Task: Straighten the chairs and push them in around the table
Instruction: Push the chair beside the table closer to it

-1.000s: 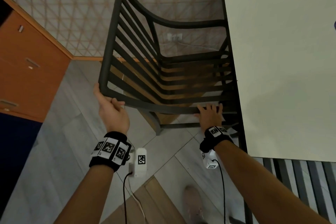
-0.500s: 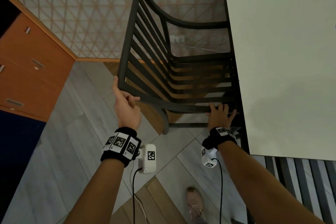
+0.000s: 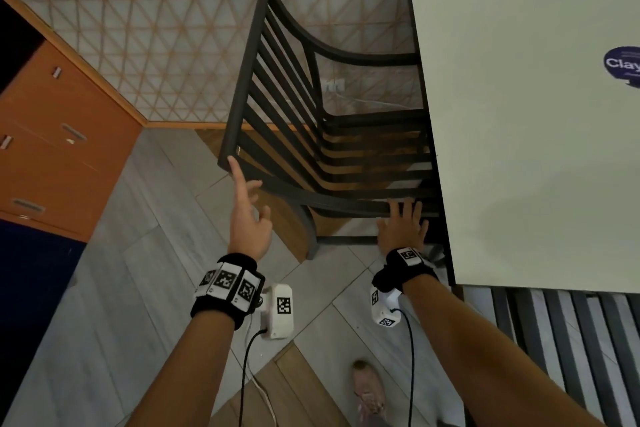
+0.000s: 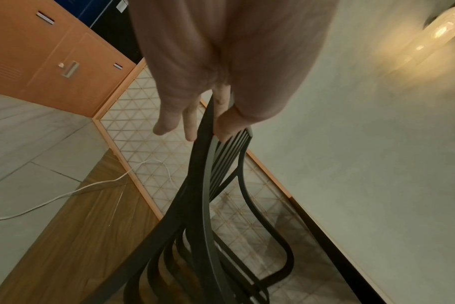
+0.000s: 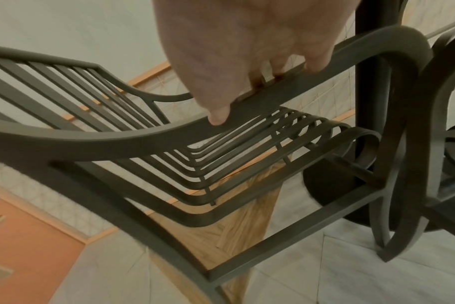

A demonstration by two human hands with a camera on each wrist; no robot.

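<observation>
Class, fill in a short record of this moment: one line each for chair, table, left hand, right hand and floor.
chair: black slatted chair, its seat partly under the table edge
table: pale top, right of the chair
left hand: left hand, open, forefinger touching the backrest corner
right hand: right hand, fingers flat on the armrest
floor: grey tiles

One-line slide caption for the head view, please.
Both hands, left at the backrest corner and right on the armrest, push the black chair against the table.
</observation>
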